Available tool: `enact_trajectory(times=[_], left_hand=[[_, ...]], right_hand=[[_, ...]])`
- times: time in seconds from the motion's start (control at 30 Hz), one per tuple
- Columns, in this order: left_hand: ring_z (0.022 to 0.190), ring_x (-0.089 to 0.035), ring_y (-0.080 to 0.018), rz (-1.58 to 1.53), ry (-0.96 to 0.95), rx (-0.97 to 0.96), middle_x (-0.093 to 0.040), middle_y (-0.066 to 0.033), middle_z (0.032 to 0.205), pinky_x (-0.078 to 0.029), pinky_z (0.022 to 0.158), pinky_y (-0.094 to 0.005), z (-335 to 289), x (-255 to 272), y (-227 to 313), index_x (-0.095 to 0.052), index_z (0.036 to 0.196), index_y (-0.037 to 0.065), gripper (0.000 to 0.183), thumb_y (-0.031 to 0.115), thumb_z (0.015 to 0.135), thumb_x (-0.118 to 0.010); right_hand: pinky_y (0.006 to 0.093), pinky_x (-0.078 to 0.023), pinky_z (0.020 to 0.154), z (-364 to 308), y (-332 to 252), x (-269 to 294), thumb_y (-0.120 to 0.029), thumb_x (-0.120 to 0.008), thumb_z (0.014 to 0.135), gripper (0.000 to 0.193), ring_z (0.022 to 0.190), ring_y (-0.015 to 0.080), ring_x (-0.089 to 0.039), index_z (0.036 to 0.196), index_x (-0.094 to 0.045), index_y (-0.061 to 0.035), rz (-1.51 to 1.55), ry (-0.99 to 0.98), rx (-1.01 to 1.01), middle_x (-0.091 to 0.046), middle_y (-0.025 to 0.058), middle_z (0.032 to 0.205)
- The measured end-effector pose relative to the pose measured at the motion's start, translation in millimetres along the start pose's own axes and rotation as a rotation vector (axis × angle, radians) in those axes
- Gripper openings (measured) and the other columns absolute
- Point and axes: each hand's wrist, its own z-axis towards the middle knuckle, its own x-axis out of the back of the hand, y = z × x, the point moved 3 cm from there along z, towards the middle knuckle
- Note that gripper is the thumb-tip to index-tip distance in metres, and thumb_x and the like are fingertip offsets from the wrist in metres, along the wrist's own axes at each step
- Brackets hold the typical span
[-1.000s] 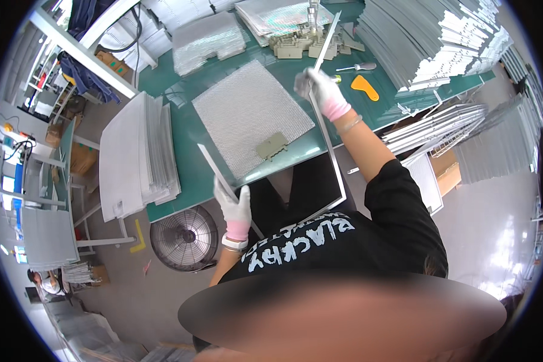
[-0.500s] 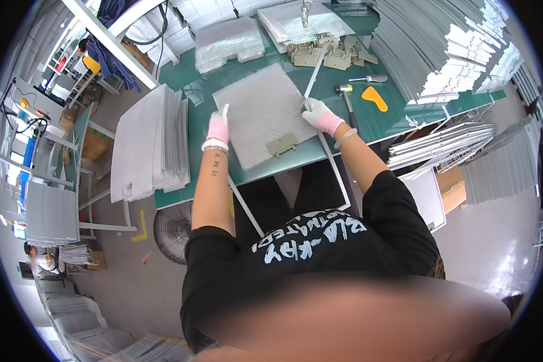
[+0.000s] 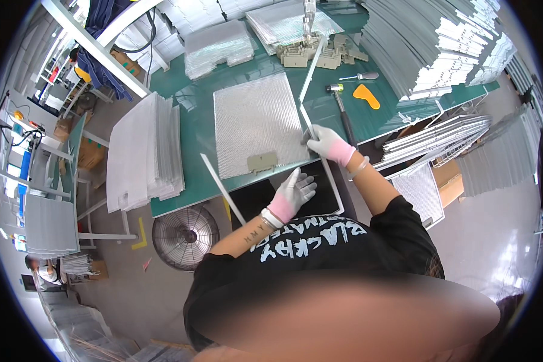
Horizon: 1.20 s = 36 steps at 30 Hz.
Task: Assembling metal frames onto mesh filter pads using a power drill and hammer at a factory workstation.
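A silvery mesh sheet (image 3: 253, 114) lies flat on the green table (image 3: 194, 130), with a beige plastic clip piece (image 3: 262, 161) on its near edge. My right hand (image 3: 333, 145), in a white and pink glove, is closed round a thin white frame strip (image 3: 330, 178) at the sheet's right side. The strip bends at a corner and runs on to the far right; its near part hangs past the table edge in front of me. Gloved alike, my left hand (image 3: 292, 194) is open below the sheet's near edge, fingers apart and holding nothing. Another white strip (image 3: 221, 188) slants down left of it.
Right of the sheet lie a hammer (image 3: 344, 114), a screwdriver (image 3: 359, 76) and a yellow scraper (image 3: 366, 96). Beige plastic parts (image 3: 314, 55) pile up behind. Sheet stacks stand left (image 3: 140, 154) and right (image 3: 413, 48). A floor fan (image 3: 187, 238) is below the table's left end.
My left hand has moved from the sheet's left edge toward me and right. My right hand has come nearer along the strip. The mesh sheet and clip piece have turned straighter.
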Motion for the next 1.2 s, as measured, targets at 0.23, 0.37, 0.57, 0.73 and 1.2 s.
enact_trajectory(times=[0.23, 0.37, 0.57, 0.73, 1.2], left_hand=[[0.107, -0.060, -0.0289, -0.080, -0.264, -0.385, -0.061, -0.0175, 0.114, -0.048, 0.092, -0.0405, 22.9, -14.5, 29.5, -0.055, 0.114, 0.000, 0.033, 0.028, 0.100, -0.051], [0.094, -0.064, -0.0212, 0.166, -0.321, -0.766, -0.064, -0.0157, 0.101, -0.052, 0.085, -0.0357, 83.7, -7.8, 82.1, -0.056, 0.111, -0.004, 0.021, 0.007, 0.093, -0.059], [0.098, -0.060, -0.0227, -0.304, -0.250, -0.552, -0.061, -0.0108, 0.105, -0.050, 0.089, -0.0353, 101.2, -45.2, 102.8, -0.057, 0.105, -0.001, 0.016, 0.006, 0.092, -0.060], [0.098, -0.061, -0.0236, -0.343, -0.134, -0.633, -0.061, -0.0127, 0.104, -0.050, 0.089, -0.0361, 116.8, -36.5, 110.6, -0.056, 0.105, -0.002, 0.016, 0.007, 0.092, -0.060], [0.103, -0.060, -0.0247, -0.269, -0.198, -0.656, -0.060, -0.0134, 0.106, -0.051, 0.090, -0.0364, 128.5, -43.2, 117.2, -0.052, 0.112, -0.002, 0.018, 0.005, 0.095, -0.054]], right_hand=[[0.0200, -0.046, 0.061, -60.7, -23.6, -32.9, 0.000, -0.043, 0.096, 0.058, 0.065, 0.0065, -0.051, 0.150, -0.024, -0.0052, 0.352, 0.344, 0.047, -0.057, 0.0045, 0.092], [0.0199, -0.041, 0.053, -53.4, -14.8, -46.7, -0.009, -0.043, 0.100, 0.055, 0.060, 0.0066, -0.045, 0.151, -0.024, -0.0068, 0.720, 0.176, -0.029, -0.054, 0.0045, 0.090], [0.0207, -0.038, 0.051, -28.6, -2.8, -46.2, -0.013, -0.045, 0.101, 0.052, 0.059, 0.0071, -0.043, 0.151, -0.026, -0.0106, 1.040, 0.104, -0.081, -0.054, 0.0050, 0.089], [0.0202, -0.038, 0.049, -27.6, -15.6, -49.5, -0.009, -0.041, 0.101, 0.052, 0.057, 0.0065, -0.043, 0.151, -0.025, -0.0095, 0.933, 0.091, -0.114, -0.054, 0.0052, 0.088], [0.0199, -0.034, 0.046, -32.1, -12.4, -49.1, -0.006, -0.040, 0.100, 0.055, 0.052, 0.0055, -0.038, 0.152, -0.021, -0.0082, 0.900, 0.102, -0.154, -0.052, 0.0046, 0.087]])
